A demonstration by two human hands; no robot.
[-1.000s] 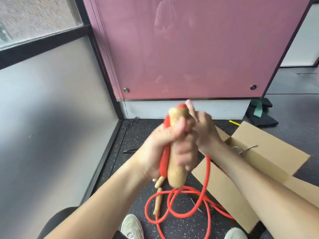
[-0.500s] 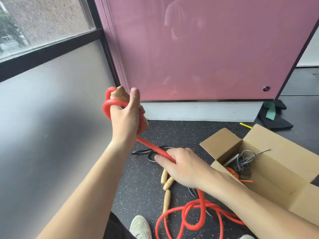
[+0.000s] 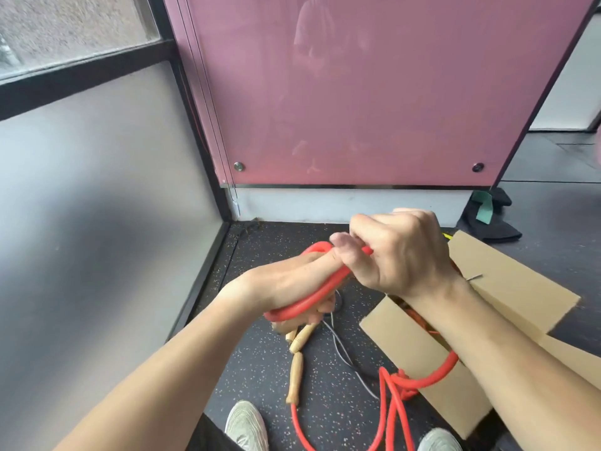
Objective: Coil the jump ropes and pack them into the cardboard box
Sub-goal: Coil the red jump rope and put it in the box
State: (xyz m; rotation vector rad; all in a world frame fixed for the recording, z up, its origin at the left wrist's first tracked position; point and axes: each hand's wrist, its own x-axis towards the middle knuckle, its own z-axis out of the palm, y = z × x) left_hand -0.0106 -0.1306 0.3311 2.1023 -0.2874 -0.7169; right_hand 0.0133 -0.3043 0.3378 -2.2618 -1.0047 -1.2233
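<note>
I had the left hand (image 3: 292,284) closed round the red jump rope (image 3: 312,297), one loop lying over its back, with what seemed a wooden grip mostly hidden beneath, as a core for even turns. The right hand (image 3: 400,252), touching it, pinched the rope to feed the wrap. Thick and glossy, the rope trailed in loose loops on the near floor beside the open cardboard box (image 3: 422,359) at right.

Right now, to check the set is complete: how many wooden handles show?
4. One handle peeks out under the left hand, which grips it; three lie on the floor below: two side by side, one nearer the shoe. More may hide in the box.
</note>
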